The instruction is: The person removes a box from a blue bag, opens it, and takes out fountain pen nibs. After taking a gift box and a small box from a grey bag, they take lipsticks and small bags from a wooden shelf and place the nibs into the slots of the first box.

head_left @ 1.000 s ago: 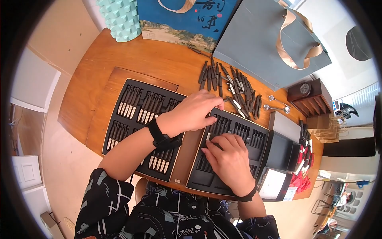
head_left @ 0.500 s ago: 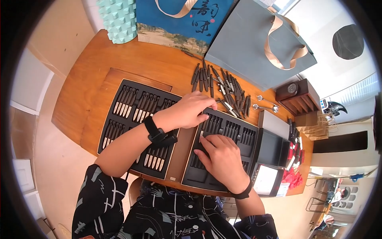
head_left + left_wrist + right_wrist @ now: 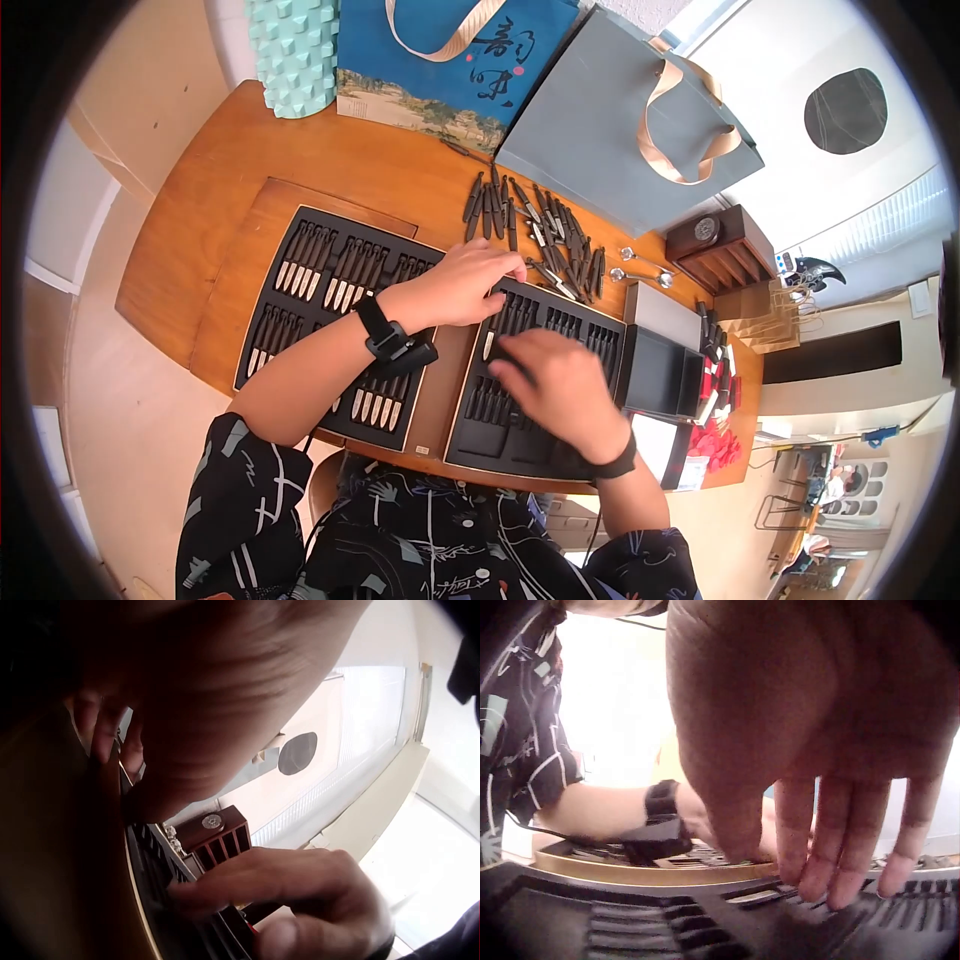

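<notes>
In the head view my left hand point(image 3: 465, 283) rests at the far left corner of the right-hand black tray point(image 3: 480, 452), its thumb over the inside and its fingers at the far edge. One slim dark piece with a silvery end point(image 3: 488, 345) lies in that tray's upper left compartment. Just right of it, my right hand point(image 3: 555, 380) hovers low and slightly blurred, holding nothing that shows. In the right wrist view its fingers point(image 3: 840, 855) point straight down toward the slots. The left-hand tray point(image 3: 305, 213) carries rows of similar pieces, partly hidden under my left forearm.
A loose pile of the dark pieces point(image 3: 570, 240) lies behind the right tray. Beyond it stand a blue paper bag point(image 3: 420, 90) and a grey one point(image 3: 600, 120). To the right are shiny metal items point(image 3: 640, 275), a wooden box point(image 3: 735, 250) and open dark boxes point(image 3: 660, 370).
My right hand has drawn back to the right from the silvery-ended piece, which shows more fully. My left hand keeps its place at the tray corner. The head view has shifted slightly.
</notes>
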The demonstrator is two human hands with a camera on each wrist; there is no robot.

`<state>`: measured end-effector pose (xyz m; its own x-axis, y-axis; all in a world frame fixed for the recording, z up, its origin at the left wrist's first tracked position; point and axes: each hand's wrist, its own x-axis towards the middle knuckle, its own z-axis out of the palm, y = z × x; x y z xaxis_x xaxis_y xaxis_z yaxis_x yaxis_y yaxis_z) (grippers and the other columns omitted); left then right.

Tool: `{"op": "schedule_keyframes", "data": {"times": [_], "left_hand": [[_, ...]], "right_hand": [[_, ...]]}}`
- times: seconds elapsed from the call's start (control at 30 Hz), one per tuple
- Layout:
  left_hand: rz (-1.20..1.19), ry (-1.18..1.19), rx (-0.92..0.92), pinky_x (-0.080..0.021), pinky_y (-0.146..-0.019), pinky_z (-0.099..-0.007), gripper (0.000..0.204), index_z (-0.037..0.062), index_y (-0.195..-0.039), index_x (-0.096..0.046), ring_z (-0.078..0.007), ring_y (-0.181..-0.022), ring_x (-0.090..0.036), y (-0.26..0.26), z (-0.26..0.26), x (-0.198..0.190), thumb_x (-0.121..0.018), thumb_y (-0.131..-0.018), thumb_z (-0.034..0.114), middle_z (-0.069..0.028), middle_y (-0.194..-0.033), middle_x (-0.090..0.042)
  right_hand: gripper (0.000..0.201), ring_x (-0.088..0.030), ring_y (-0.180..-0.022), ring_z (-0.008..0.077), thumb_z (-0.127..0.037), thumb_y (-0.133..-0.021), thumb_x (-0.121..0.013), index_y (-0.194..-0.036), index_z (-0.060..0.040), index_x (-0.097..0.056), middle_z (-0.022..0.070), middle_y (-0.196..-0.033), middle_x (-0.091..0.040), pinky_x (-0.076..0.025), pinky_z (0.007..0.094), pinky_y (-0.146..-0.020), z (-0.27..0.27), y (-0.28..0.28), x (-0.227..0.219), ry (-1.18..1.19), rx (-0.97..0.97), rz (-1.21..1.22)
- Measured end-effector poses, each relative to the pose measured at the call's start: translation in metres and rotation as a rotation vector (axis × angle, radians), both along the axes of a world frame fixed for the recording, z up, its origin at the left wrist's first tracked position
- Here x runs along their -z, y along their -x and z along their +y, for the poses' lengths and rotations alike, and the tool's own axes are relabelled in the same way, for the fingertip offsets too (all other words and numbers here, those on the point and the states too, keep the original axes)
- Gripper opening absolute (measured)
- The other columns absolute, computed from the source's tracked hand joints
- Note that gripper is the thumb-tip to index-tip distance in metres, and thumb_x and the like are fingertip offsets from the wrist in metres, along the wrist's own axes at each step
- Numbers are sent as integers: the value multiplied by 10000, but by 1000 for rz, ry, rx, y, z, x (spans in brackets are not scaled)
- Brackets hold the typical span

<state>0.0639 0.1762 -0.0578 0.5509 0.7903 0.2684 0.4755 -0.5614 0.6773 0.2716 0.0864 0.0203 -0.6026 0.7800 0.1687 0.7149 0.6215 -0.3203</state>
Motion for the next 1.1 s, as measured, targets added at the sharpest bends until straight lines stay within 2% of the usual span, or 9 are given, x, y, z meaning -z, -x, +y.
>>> {"op": "schedule_keyframes", "data": {"times": [0.03, 0.07, 0.17, 0.47, 0.67, 0.77, 0.83, 0.97, 1.1], "left_hand": [[-4, -5, -3, -446, -1005, -509, 313, 114, -1176, -612, -354, -1179, -586, 2, 0, -1, -725, -887, 72, -74, -1171, -706], [-1, 55, -6, -453, -1026, -491, 302, 115, -1203, -626, -358, -1190, -585, 4, 0, -4, -713, -915, 88, -89, -1174, -703], [7, 139, -17, -469, -1039, -471, 282, 120, -1232, -647, -358, -1196, -590, 6, -2, -11, -705, -956, 122, -110, -1170, -701], [30, 221, -28, -484, -1039, -462, 255, 128, -1210, -676, -348, -1207, -603, 7, 0, -12, -727, -961, 141, -120, -1173, -709], [9, 216, -56, -484, -1061, -448, 260, 111, -1204, -665, -334, -1235, -611, 8, -1, -14, -732, -953, 122, -105, -1189, -714], [-59, 174, -25, -488, -1063, -444, 276, 85, -1209, -644, -322, -1234, -616, 8, 1, -6, -730, -948, 110, -98, -1195, -715], [-61, 169, -23, -494, -1056, -444, 296, 67, -1219, -626, -311, -1236, -618, 8, 0, -8, -728, -943, 101, -93, -1200, -716], [-80, 159, -12, -474, -1040, -487, 296, 92, -1208, -625, -352, -1216, -606, 7, 1, -1, -733, -932, 88, -112, -1202, -708], [-5, 198, -16, -486, -1041, -478, 306, 98, -1234, -629, -355, -1218, -606, 7, 0, -11, -724, -943, 95, -108, -1214, -709]], "right_hand": [[236, -719, -895, 331, -229, -914, -773, -1074, -57, -761, 128, -971, -724, -581, 436, -760, 10, -6, -2, 41, 53, 58], [175, -725, -825, 357, -201, -918, -765, -1020, -59, -764, 143, -906, -732, -584, 449, -711, 22, -10, -4, -91, 123, 78], [142, -730, -865, 357, -170, -908, -761, -1018, -81, -772, 116, -936, -735, -586, 462, -746, 59, -32, 2, -180, 281, -73], [133, -736, -876, 349, -202, -879, -790, -959, -96, -782, 102, -929, -739, -590, 469, -762, 100, -34, 20, -60, 283, -163], [163, -729, -862, 365, -192, -920, -751, -1043, -84, -742, 129, -892, -731, -586, 482, -746, 102, -35, 25, -200, 235, -232], [165, -727, -853, 383, -127, -955, -714, -1102, -55, -700, 165, -935, -741, -573, 467, -738, 89, -32, 6, -187, 309, -181], [141, -722, -821, 375, -119, -1001, -654, -1129, -68, -682, 150, -885, -721, -551, 492, -704, 75, -31, -8, -150, 246, 103], [151, -728, -815, 367, -27, -964, -698, -1111, -24, -732, 178, -936, -740, -569, 427, -719, 50, -41, -18, -46, 213, 275], [153, -735, -816, 347, -11, -938, -737, -1091, -13, -748, 196, -972, -753, -572, 395, -726, 30, -43, -22, 52, 264, 279]]}}
